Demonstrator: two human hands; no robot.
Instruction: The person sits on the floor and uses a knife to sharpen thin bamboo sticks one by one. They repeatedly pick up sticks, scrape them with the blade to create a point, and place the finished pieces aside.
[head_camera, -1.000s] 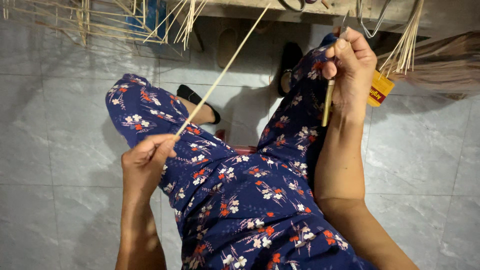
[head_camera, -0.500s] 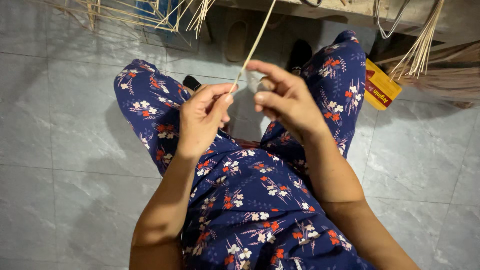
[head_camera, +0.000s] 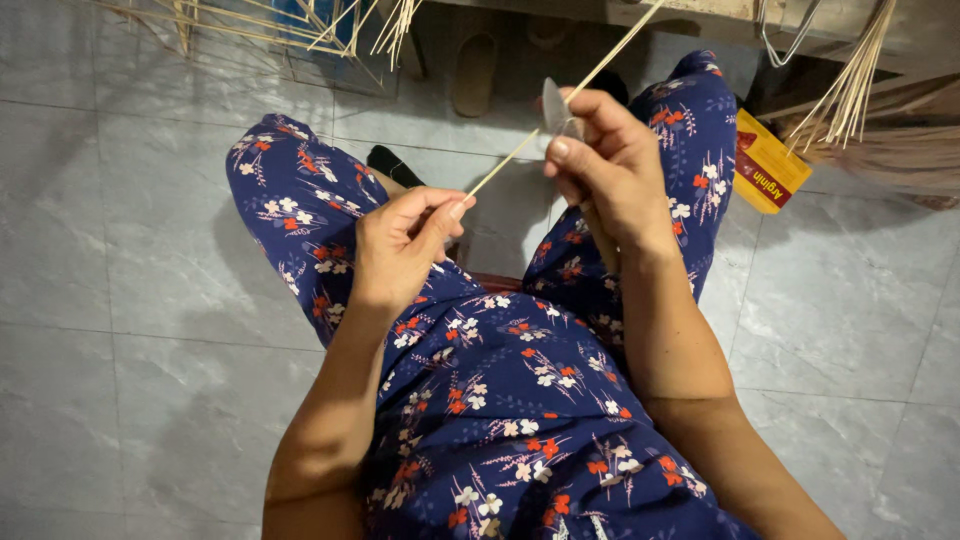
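**A:** Stick (head_camera: 560, 110), thin and pale, runs diagonally from frame centre up to the top edge, over the lap in blue floral trousers (head_camera: 500, 400).

**B:** Who's got which end?

**A:** Left hand (head_camera: 400, 245) pinches the lower tip, fingers closed on it. Right hand (head_camera: 610, 165), just above and right, has fingers closed around the stick higher up, plus a small blade (head_camera: 553, 105) pressed to it.

**B:** Anything else around?

**A:** More sticks (head_camera: 850, 90) upper right, a yellow packet (head_camera: 768, 172) on the grey tile floor (head_camera: 120, 300).
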